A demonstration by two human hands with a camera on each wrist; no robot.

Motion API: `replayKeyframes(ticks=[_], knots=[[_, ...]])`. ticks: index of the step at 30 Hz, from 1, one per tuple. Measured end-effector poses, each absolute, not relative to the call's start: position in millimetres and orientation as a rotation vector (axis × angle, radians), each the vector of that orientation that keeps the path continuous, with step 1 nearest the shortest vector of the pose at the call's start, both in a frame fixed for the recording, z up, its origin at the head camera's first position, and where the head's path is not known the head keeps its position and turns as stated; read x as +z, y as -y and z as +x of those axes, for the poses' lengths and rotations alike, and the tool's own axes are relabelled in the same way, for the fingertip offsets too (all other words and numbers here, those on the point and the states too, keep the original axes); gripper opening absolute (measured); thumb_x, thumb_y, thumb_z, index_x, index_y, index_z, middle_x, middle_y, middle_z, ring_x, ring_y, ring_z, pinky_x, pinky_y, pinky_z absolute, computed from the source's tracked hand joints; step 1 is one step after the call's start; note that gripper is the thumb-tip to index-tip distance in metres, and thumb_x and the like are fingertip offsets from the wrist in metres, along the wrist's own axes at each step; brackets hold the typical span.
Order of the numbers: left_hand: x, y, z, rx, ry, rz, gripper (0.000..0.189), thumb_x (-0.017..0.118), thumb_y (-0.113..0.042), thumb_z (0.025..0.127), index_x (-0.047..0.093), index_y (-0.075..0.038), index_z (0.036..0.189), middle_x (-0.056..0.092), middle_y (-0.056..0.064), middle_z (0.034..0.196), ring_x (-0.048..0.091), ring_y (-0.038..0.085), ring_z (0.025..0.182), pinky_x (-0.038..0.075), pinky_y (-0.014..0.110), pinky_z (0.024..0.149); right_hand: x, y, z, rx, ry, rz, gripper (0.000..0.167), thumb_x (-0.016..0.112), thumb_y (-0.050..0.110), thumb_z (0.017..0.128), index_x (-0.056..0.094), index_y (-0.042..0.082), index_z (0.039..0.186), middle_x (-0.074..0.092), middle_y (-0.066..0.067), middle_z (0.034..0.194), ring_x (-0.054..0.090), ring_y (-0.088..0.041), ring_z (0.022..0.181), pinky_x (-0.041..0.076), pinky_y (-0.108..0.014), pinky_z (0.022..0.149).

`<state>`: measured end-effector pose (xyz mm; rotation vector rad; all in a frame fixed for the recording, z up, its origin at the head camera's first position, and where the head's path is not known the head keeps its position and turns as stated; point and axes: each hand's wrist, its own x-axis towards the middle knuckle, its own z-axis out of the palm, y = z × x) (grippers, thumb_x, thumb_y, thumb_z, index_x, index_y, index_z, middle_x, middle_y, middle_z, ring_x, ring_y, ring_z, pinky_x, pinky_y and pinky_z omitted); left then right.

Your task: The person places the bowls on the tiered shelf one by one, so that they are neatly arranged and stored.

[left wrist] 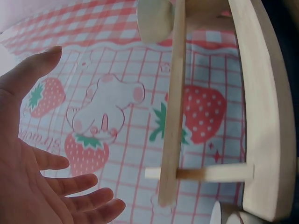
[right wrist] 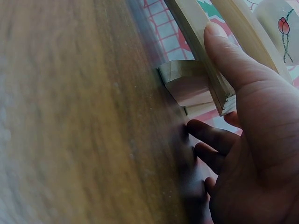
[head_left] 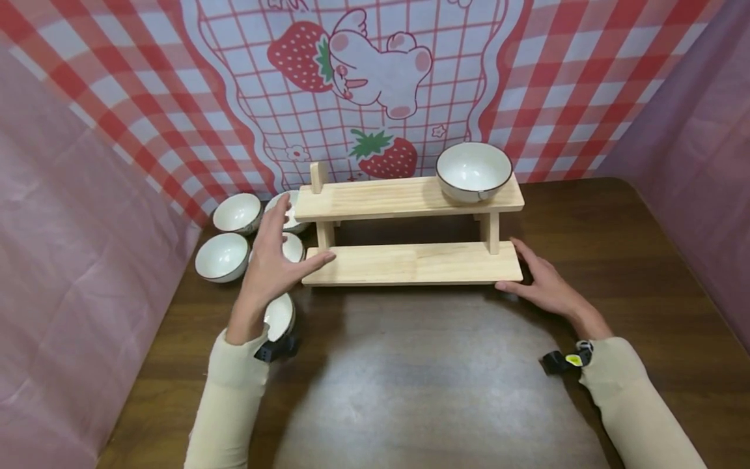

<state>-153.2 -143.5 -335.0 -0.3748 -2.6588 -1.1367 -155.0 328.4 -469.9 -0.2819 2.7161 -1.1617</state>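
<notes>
A two-tier pale wooden shelf [head_left: 363,266] stands at the back of the table. On the right of its upper plank [head_left: 375,197] sits a white bowl [head_left: 473,170] with a dark rim. My right hand [head_left: 547,284] grips the right end of the lower plank, thumb at the front corner and index finger at the back one; the right wrist view shows the thumb [right wrist: 233,58] along the plank. My left hand [head_left: 272,257], fingers spread and holding nothing, hovers by the shelf's left end. In the left wrist view its fingers [left wrist: 79,184] stand apart from the wood.
Left of the shelf stand several more white bowls [head_left: 222,257], some partly hidden behind my left hand and wrist. A red-checked cloth [head_left: 556,85] with strawberries hangs behind the table [head_left: 433,371]. Pink curtains [head_left: 76,260] flank both sides.
</notes>
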Motion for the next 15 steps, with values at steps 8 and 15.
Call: replayKeyframes(ticks=[8, 15], knots=[[-343.2, 170.2, -138.5, -1.125, 2.637, -0.293, 0.11, 0.087, -0.022, 0.071, 0.023, -0.009, 0.159, 0.039, 0.02, 0.153, 0.042, 0.036, 0.135, 0.044, 0.052, 0.102, -468.8, -328.1, -153.8, -1.159, -2.712, -0.271, 0.103, 0.074, 0.036, 0.09, 0.006, 0.009, 0.162, 0.02, -0.029, 0.164, 0.022, -0.053, 0.148, 0.023, -0.073, 0.112], [-352.1, 189.5, -124.2, -1.12, 2.64, -0.23, 0.109, 0.087, -0.021, 0.071, 0.024, -0.012, 0.16, 0.043, 0.021, 0.148, 0.045, 0.035, 0.129, 0.044, 0.052, 0.098, -468.1, -327.6, -154.0, -1.163, -2.707, -0.271, 0.103, 0.074, 0.037, 0.09, 0.006, 0.009, 0.162, 0.018, -0.028, 0.164, 0.021, -0.053, 0.148, 0.022, -0.073, 0.112]])
